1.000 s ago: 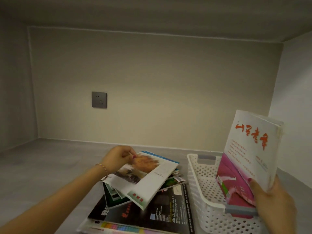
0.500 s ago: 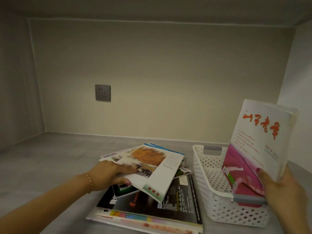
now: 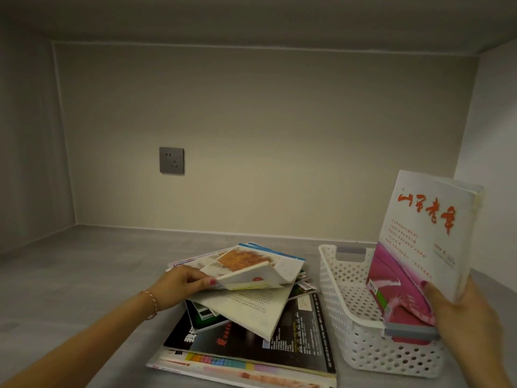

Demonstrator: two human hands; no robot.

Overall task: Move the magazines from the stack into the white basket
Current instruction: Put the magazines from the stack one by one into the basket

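Magazines in a loose stack (image 3: 251,340) lie on the grey tabletop (image 3: 84,275), just left of the white basket (image 3: 361,340), which is perforated and has a grey handle slot at its far end. At the bottom of the stack a pale, colourful cover shows along the near edge, a large black-covered issue lies over it, and smaller ones are fanned crookedly on top. The left hand (image 3: 181,284) reaches in from the left and pinches the top magazine (image 3: 251,271) at its near left corner, thumb on top and fingers beneath, so the cover with an orange picture curls upward and a printed page shows below it. The right hand (image 3: 458,312) grips a white magazine with red lettering (image 3: 428,233), holding it almost upright at the basket's near right end, its lower edge down inside the basket. A pink-and-red cover shows against its lower left part. On the back wall a grey socket (image 3: 171,160) sits well apart from everything.
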